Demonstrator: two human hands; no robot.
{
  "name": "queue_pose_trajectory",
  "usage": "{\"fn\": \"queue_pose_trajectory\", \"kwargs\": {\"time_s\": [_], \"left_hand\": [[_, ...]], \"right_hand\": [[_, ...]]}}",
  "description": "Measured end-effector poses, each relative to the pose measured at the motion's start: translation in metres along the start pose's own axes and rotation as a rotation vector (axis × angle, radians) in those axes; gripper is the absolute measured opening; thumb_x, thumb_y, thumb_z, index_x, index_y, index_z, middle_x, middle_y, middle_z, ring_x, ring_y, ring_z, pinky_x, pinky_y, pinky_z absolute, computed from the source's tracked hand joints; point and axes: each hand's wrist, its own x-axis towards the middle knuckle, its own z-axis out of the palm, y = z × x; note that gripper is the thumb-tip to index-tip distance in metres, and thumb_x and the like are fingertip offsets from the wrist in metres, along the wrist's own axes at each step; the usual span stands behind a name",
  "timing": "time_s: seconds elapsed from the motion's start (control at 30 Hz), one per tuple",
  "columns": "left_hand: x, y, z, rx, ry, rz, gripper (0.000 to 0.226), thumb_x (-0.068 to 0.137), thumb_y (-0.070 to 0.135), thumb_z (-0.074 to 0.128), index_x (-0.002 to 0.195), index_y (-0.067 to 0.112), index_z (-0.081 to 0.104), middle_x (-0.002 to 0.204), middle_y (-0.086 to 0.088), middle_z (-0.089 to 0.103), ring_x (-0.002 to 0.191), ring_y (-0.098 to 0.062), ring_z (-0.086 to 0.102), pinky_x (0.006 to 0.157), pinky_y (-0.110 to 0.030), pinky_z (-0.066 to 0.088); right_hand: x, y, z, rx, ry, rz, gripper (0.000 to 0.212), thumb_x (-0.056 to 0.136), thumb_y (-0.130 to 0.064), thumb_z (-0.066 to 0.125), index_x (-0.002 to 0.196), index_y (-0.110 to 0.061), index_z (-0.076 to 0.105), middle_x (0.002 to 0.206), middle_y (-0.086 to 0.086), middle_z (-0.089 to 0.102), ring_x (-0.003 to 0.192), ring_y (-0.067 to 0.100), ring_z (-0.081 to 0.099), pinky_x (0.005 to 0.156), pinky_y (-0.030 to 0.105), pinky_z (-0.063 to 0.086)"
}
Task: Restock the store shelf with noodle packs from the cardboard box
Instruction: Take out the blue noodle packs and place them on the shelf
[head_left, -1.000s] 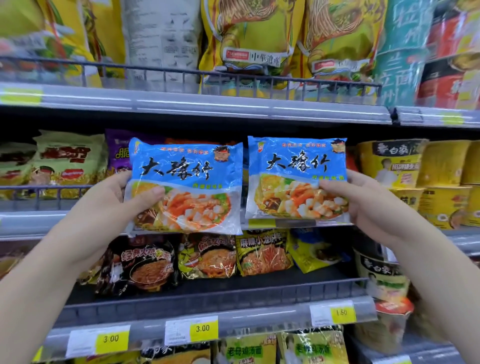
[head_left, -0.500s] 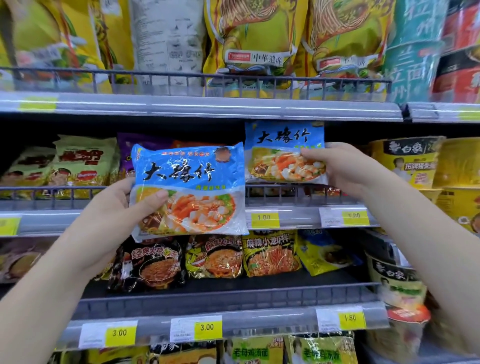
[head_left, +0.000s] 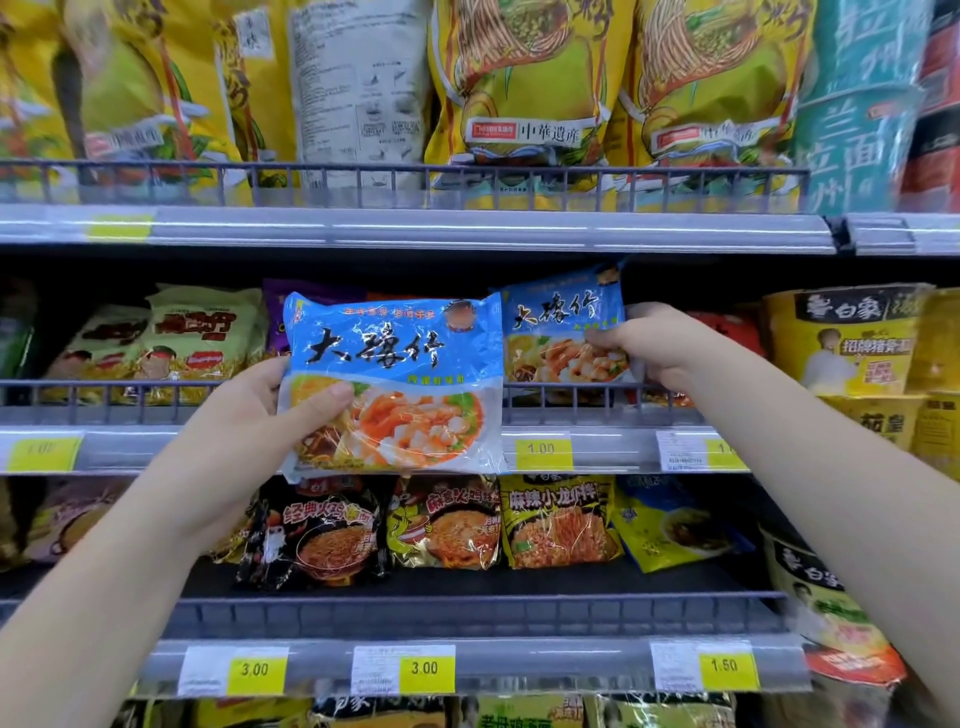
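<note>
My left hand (head_left: 260, 415) grips a blue noodle pack (head_left: 410, 374) by its left edge and holds it upright in front of the middle shelf (head_left: 613, 447). My right hand (head_left: 660, 345) holds a second blue noodle pack (head_left: 561, 327) by its right side. That pack sits inside the middle shelf, behind the wire rail, tilted slightly back. The cardboard box is not in view.
Green and purple noodle packs (head_left: 202, 332) fill the middle shelf on the left, yellow noodle cups (head_left: 847, 338) on the right. Big yellow bags (head_left: 519, 83) stand on the top shelf. Dark and yellow packs (head_left: 447, 525) line the lower shelf above the price tags (head_left: 423, 667).
My right hand has pushed its blue pack up and back over the wire rail into the middle shelf. The left hand's pack has stayed roughly in place in front of the shelf.
</note>
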Motion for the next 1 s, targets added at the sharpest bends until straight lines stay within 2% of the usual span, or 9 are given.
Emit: {"fn": "queue_pose_trajectory", "kwargs": {"time_s": [0.07, 0.13, 0.23, 0.33, 0.4, 0.53, 0.73, 0.9, 1.0], "left_hand": [[0.001, 0.001, 0.001, 0.009, 0.003, 0.006, 0.039, 0.089, 0.036, 0.068, 0.125, 0.024, 0.063, 0.113, 0.002, 0.077, 0.11, -0.017, 0.071, 0.11, -0.049, 0.042], [0.003, 0.001, 0.002, 0.006, 0.011, 0.011, 0.04, 0.088, 0.036, 0.068, 0.125, 0.024, 0.063, 0.112, 0.003, 0.077, 0.109, -0.016, 0.071, 0.111, -0.049, 0.041], [0.004, 0.0, 0.005, -0.007, -0.002, 0.017, 0.039, 0.088, 0.035, 0.068, 0.124, 0.023, 0.063, 0.112, 0.002, 0.077, 0.11, -0.017, 0.071, 0.112, -0.049, 0.04], [0.006, -0.001, 0.007, -0.015, 0.003, 0.023, 0.036, 0.088, 0.034, 0.068, 0.122, 0.024, 0.062, 0.111, 0.003, 0.077, 0.11, -0.015, 0.07, 0.113, -0.046, 0.039], [0.007, 0.0, 0.01, -0.005, 0.0, 0.028, 0.035, 0.089, 0.034, 0.067, 0.122, 0.024, 0.062, 0.111, 0.004, 0.077, 0.109, -0.013, 0.071, 0.112, -0.043, 0.04], [0.008, 0.005, 0.016, 0.006, -0.001, 0.045, 0.034, 0.09, 0.031, 0.066, 0.123, 0.022, 0.062, 0.109, 0.004, 0.078, 0.103, -0.008, 0.072, 0.097, -0.03, 0.047], [0.013, 0.006, 0.021, 0.048, 0.015, 0.085, 0.031, 0.092, 0.029, 0.066, 0.122, 0.021, 0.063, 0.107, 0.007, 0.078, 0.098, -0.005, 0.073, 0.083, -0.023, 0.048], [0.017, 0.007, 0.023, 0.054, -0.009, 0.085, 0.05, 0.086, 0.046, 0.074, 0.129, 0.025, 0.061, 0.117, 0.009, 0.075, 0.113, -0.009, 0.068, 0.111, -0.041, 0.042], [0.021, 0.006, 0.026, 0.057, -0.013, 0.086, 0.053, 0.084, 0.048, 0.075, 0.129, 0.024, 0.06, 0.117, 0.01, 0.075, 0.112, -0.007, 0.068, 0.111, -0.04, 0.042]], "right_hand": [[0.003, 0.0, 0.004, -0.095, 0.036, -0.006, 0.064, 0.088, -0.023, 0.079, 0.137, 0.004, 0.048, 0.121, 0.022, 0.068, 0.069, 0.029, 0.056, 0.064, 0.035, 0.047], [0.007, 0.002, 0.005, -0.167, 0.045, -0.006, 0.063, 0.088, -0.024, 0.078, 0.139, 0.002, 0.05, 0.125, 0.019, 0.066, 0.077, 0.033, 0.067, 0.072, 0.038, 0.057], [0.01, 0.003, 0.006, -0.292, 0.039, -0.026, 0.069, 0.087, -0.029, 0.08, 0.141, -0.002, 0.048, 0.133, 0.016, 0.062, 0.075, 0.027, 0.058, 0.067, 0.034, 0.052], [0.009, 0.002, 0.007, -0.473, 0.044, -0.094, 0.068, 0.088, -0.03, 0.078, 0.141, -0.003, 0.046, 0.139, 0.013, 0.058, 0.115, 0.033, 0.06, 0.096, 0.041, 0.052], [0.009, 0.0, 0.011, -0.623, 0.049, -0.115, 0.07, 0.089, -0.037, 0.076, 0.143, -0.005, 0.045, 0.141, 0.012, 0.056, 0.124, 0.032, 0.057, 0.1, 0.038, 0.049], [0.001, -0.007, 0.016, -0.898, 0.103, -0.133, 0.067, 0.088, -0.051, 0.072, 0.138, -0.012, 0.052, 0.134, 0.01, 0.058, 0.118, 0.028, 0.06, 0.094, 0.037, 0.052], [0.002, -0.008, 0.015, -0.936, 0.182, -0.095, 0.078, 0.078, -0.051, 0.082, 0.136, -0.008, 0.051, 0.126, 0.011, 0.06, 0.104, 0.027, 0.064, 0.073, 0.03, 0.048], [0.012, -0.005, 0.016, -1.004, 0.163, -0.059, 0.048, 0.084, -0.035, 0.079, 0.119, -0.013, 0.055, 0.099, 0.002, 0.055, 0.085, 0.021, 0.056, 0.069, 0.03, 0.048], [0.013, -0.003, 0.017, -1.002, 0.198, -0.054, 0.035, 0.086, -0.029, 0.075, 0.111, -0.017, 0.054, 0.102, 0.003, 0.061, 0.086, 0.023, 0.059, 0.067, 0.031, 0.047]]}}
